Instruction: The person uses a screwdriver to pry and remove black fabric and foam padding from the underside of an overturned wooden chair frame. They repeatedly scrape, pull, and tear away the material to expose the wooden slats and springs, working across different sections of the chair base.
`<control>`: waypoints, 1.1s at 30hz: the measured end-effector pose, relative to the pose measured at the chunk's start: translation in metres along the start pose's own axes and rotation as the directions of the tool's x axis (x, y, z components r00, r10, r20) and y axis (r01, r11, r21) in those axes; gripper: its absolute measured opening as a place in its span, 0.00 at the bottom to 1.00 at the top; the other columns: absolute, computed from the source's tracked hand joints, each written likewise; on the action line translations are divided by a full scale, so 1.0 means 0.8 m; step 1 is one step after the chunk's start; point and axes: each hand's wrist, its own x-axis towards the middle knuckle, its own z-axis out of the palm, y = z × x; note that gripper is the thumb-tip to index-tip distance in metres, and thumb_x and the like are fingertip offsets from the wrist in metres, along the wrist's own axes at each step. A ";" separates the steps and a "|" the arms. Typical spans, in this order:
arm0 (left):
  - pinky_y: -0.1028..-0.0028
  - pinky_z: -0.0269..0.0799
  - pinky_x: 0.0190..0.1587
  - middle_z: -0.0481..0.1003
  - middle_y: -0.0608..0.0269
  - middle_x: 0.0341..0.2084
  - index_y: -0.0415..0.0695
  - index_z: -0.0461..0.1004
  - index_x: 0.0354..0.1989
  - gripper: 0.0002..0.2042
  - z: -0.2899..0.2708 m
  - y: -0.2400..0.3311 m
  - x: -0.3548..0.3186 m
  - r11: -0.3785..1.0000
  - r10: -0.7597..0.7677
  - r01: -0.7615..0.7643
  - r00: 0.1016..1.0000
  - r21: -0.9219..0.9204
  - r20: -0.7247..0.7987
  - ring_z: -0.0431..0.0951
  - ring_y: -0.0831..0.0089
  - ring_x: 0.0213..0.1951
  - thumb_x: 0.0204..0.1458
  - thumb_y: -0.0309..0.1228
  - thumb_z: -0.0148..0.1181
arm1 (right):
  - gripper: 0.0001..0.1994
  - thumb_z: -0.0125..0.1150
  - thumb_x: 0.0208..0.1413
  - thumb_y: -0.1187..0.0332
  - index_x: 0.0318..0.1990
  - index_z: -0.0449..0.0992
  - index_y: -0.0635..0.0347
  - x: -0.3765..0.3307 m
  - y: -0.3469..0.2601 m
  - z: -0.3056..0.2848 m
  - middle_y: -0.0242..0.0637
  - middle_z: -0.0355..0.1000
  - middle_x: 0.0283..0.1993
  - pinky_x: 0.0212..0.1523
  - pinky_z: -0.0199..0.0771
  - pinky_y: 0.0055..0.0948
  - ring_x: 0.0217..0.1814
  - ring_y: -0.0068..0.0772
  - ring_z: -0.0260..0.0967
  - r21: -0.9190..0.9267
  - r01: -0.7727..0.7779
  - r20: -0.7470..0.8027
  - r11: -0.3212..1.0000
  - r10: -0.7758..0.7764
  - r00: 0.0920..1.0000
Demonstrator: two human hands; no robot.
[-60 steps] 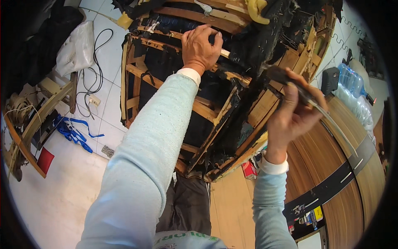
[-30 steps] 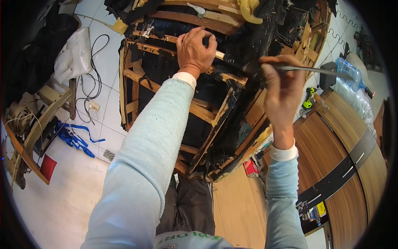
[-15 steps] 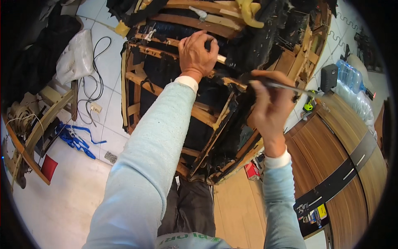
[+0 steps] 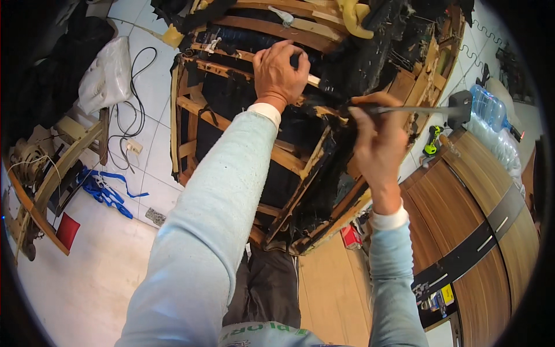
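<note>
A stripped wooden furniture frame (image 4: 283,165), with scraps of black fabric on it, fills the upper middle. My left hand (image 4: 280,72) is closed over one of its upper rails, fingers curled downward; a pale stretch of wood (image 4: 313,80) shows just right of it. To the right, my right hand (image 4: 378,136) is closed around a long, thin, dark-shafted tool (image 4: 419,109). Its shaft sticks out nearly level to the right. Motion smears the hand and tool, so the kind of tool is unclear. The tool's left end is near a rail corner, and I cannot tell if they touch.
Brown wood-grain panels (image 4: 457,214) stand at right, near a green-and-black tool (image 4: 432,141) and a large clear blue bottle (image 4: 488,107). On the left floor are a black cable (image 4: 139,110), blue straps (image 4: 107,188) and a plastic-wrapped bundle (image 4: 105,78). Yellow foam (image 4: 354,20) hangs on the frame.
The tool in my right hand has swung from slanting down to the right to nearly level. My left hand keeps its place on the rail. The whole view has shifted slightly.
</note>
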 end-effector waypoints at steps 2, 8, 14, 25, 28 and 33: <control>0.57 0.55 0.69 0.80 0.58 0.54 0.50 0.83 0.39 0.12 0.002 -0.002 0.006 1.000 0.011 -0.011 1.000 0.002 -0.019 0.77 0.58 0.57 0.59 0.43 0.59 | 0.16 0.61 0.63 0.83 0.55 0.67 0.65 0.013 -0.011 -0.006 0.46 0.80 0.46 0.45 0.81 0.29 0.42 0.34 0.83 0.190 0.094 -0.184 0.977 -0.058 0.981; 0.57 0.55 0.70 0.80 0.60 0.55 0.51 0.83 0.39 0.12 0.006 -0.001 0.008 1.000 0.009 -0.009 1.000 0.006 -0.007 0.76 0.60 0.58 0.59 0.43 0.59 | 0.13 0.63 0.63 0.82 0.52 0.70 0.65 0.008 -0.005 -0.010 0.42 0.81 0.42 0.40 0.81 0.26 0.40 0.29 0.82 -0.043 0.007 -0.081 0.999 -0.010 0.997; 0.57 0.54 0.70 0.79 0.59 0.56 0.51 0.83 0.40 0.12 0.000 0.002 0.007 1.000 -0.001 0.000 1.000 0.015 0.023 0.76 0.61 0.60 0.59 0.43 0.59 | 0.11 0.62 0.65 0.77 0.53 0.71 0.64 0.005 0.000 -0.035 0.39 0.80 0.40 0.40 0.76 0.28 0.39 0.30 0.79 -0.234 0.066 0.028 0.970 -0.061 0.998; 0.58 0.55 0.69 0.81 0.59 0.51 0.50 0.83 0.37 0.11 0.004 0.005 0.009 1.000 0.008 -0.008 1.000 -0.013 -0.003 0.77 0.59 0.56 0.57 0.41 0.60 | 0.21 0.61 0.62 0.75 0.62 0.70 0.53 -0.002 0.010 -0.167 0.48 0.78 0.40 0.43 0.77 0.46 0.41 0.59 0.77 -0.491 0.021 0.563 0.871 0.298 0.771; 0.58 0.55 0.69 0.81 0.59 0.51 0.50 0.83 0.37 0.11 0.003 0.001 0.006 1.000 0.018 -0.018 1.000 0.003 -0.013 0.77 0.60 0.56 0.57 0.41 0.60 | 0.17 0.63 0.62 0.72 0.58 0.77 0.56 0.020 0.005 -0.167 0.49 0.79 0.42 0.44 0.77 0.48 0.44 0.58 0.78 -0.475 0.106 0.645 0.873 0.264 0.717; 0.57 0.56 0.69 0.80 0.59 0.51 0.50 0.83 0.37 0.10 0.001 0.005 0.006 1.000 0.005 -0.005 1.000 -0.005 0.003 0.77 0.59 0.56 0.57 0.41 0.60 | 0.15 0.63 0.62 0.71 0.56 0.80 0.57 0.045 0.025 -0.166 0.47 0.81 0.45 0.42 0.76 0.48 0.42 0.58 0.79 -0.457 0.154 0.724 0.876 0.266 0.636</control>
